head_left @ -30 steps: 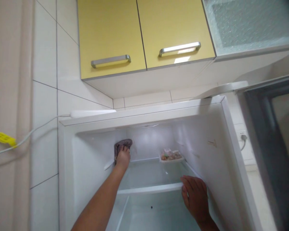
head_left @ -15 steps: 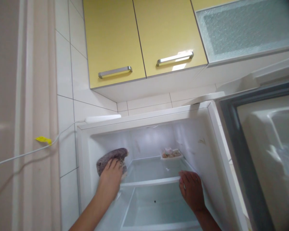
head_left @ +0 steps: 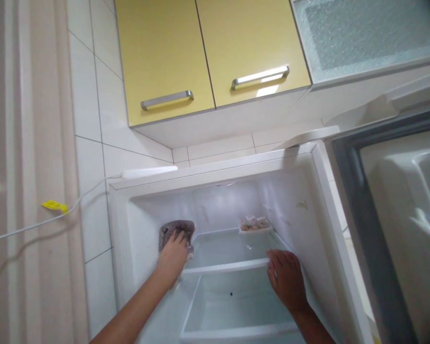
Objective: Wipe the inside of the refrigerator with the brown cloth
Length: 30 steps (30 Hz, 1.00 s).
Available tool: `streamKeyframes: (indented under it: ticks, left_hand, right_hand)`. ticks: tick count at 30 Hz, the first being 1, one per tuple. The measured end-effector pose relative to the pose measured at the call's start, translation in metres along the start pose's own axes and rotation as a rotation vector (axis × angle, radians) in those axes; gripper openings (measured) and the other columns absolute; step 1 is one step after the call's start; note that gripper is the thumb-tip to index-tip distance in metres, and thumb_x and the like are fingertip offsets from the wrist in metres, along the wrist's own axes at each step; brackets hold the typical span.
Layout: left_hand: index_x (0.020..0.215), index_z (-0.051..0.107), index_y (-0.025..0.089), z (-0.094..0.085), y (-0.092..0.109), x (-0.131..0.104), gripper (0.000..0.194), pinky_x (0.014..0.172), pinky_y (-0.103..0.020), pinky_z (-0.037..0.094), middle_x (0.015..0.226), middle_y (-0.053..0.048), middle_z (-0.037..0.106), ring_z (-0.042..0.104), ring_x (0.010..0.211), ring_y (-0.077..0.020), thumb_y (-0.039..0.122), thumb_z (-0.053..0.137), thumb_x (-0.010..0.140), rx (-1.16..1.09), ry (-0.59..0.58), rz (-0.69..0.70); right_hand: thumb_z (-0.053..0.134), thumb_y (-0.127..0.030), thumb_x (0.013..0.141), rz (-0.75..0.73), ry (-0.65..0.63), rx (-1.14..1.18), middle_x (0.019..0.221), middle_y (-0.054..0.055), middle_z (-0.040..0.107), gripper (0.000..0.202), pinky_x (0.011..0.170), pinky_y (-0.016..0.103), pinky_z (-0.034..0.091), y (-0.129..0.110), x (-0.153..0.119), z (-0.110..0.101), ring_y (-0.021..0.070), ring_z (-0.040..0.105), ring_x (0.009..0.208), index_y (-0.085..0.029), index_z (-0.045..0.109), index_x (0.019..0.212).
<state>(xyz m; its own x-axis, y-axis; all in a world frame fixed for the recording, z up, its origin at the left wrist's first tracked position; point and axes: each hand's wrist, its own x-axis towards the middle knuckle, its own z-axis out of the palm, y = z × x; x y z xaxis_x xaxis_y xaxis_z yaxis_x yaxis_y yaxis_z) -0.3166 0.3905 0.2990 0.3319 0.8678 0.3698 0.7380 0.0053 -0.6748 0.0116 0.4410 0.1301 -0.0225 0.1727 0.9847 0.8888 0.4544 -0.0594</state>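
Note:
A dark grey-brown cloth (head_left: 167,234) is pressed to the inner left wall of an open fridge (head_left: 215,173). My left hand (head_left: 174,253) lies on it, fingers bent over the fabric. On the right, my right hand (head_left: 286,277) has its fingers curled at the front edge of the upper glass shelf (head_left: 222,248); its fingertips touch the white shelf trim. A small white tray with food in it (head_left: 254,224) sits at the back right of that shelf.
The fridge door (head_left: 380,229) stands open on the right. Yellow cupboards (head_left: 165,57) with metal handles hang above. A white cable with a yellow tag (head_left: 55,206) crosses the left wall. A lower compartment (head_left: 232,306) lies under the shelf.
My left hand and the cloth have moved right and deeper along the fridge's left wall. My right hand stays at the shelf edge. The view has shifted slightly.

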Motion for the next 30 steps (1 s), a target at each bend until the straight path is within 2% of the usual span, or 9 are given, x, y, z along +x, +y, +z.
streamKeyframes:
  ticks: [5, 13, 19, 21, 24, 28, 30]
  left_hand:
    - [0.099, 0.078, 0.011, 0.031, -0.001, 0.053, 0.03, 0.115, -0.056, 0.026, 0.106, -0.019, 0.076, 0.056, 0.122, -0.0329, 0.017, 0.051, 0.089, -0.017, -0.019, 0.023]
    - [0.102, 0.077, 0.011, 0.084, 0.001, 0.121, 0.028, 0.118, -0.052, 0.026, 0.113, -0.02, 0.075, 0.053, 0.131, -0.0312, 0.013, 0.053, 0.088, -0.031, 0.0, 0.0]
    - [0.11, 0.074, 0.011, 0.118, 0.009, 0.155, 0.032, 0.117, -0.053, 0.026, 0.118, -0.021, 0.073, 0.05, 0.134, -0.0322, 0.015, 0.05, 0.09, -0.056, 0.006, -0.044]
    - [0.112, 0.074, 0.011, 0.121, 0.01, 0.159, 0.033, 0.116, -0.054, 0.026, 0.119, -0.021, 0.073, 0.049, 0.135, -0.0331, 0.017, 0.05, 0.09, -0.064, 0.008, -0.054]
    - [0.11, 0.075, 0.014, 0.116, 0.01, 0.155, 0.032, 0.118, -0.056, 0.023, 0.117, -0.02, 0.074, 0.049, 0.135, -0.0324, 0.017, 0.052, 0.088, -0.056, -0.008, -0.042]
    - [0.117, 0.073, 0.02, 0.098, 0.014, 0.132, 0.04, 0.119, -0.061, 0.019, 0.126, -0.017, 0.07, 0.045, 0.139, -0.0316, 0.012, 0.051, 0.085, -0.031, -0.013, -0.057]
    - [0.122, 0.07, 0.018, 0.086, 0.018, 0.117, 0.042, 0.12, -0.061, 0.02, 0.134, -0.018, 0.065, 0.043, 0.14, -0.0322, 0.011, 0.05, 0.085, -0.027, -0.007, -0.089]
  right_hand:
    - [0.049, -0.013, 0.092, -0.003, 0.018, -0.004, 0.102, 0.007, 0.068, 0.023, 0.098, 0.043, 0.041, -0.001, 0.0, 0.001, 0.023, 0.057, 0.1, -0.018, 0.062, 0.11]
    - [0.043, -0.014, 0.093, -0.009, 0.093, -0.007, 0.101, 0.007, 0.069, 0.025, 0.096, 0.045, 0.039, 0.004, -0.004, 0.016, 0.024, 0.056, 0.098, -0.02, 0.062, 0.109]
    - [0.043, -0.015, 0.092, -0.012, 0.113, -0.009, 0.1, 0.006, 0.069, 0.025, 0.095, 0.045, 0.039, 0.008, -0.006, 0.02, 0.0235, 0.057, 0.096, -0.021, 0.061, 0.108]
    - [0.043, -0.014, 0.091, -0.009, 0.102, -0.018, 0.1, 0.006, 0.069, 0.026, 0.095, 0.044, 0.039, 0.008, -0.006, 0.02, 0.0233, 0.057, 0.097, -0.022, 0.061, 0.109]
    - [0.044, -0.014, 0.091, -0.015, 0.094, -0.024, 0.101, 0.006, 0.069, 0.026, 0.096, 0.044, 0.039, 0.007, -0.006, 0.019, 0.0235, 0.057, 0.099, -0.021, 0.061, 0.109]
    - [0.044, -0.015, 0.091, -0.019, 0.09, -0.027, 0.101, 0.006, 0.069, 0.025, 0.096, 0.044, 0.039, 0.007, -0.006, 0.017, 0.0231, 0.057, 0.098, -0.021, 0.062, 0.108]
    - [0.045, -0.015, 0.092, -0.02, 0.073, -0.032, 0.101, 0.006, 0.069, 0.025, 0.096, 0.044, 0.039, 0.006, -0.005, 0.014, 0.0232, 0.057, 0.098, -0.02, 0.062, 0.108]
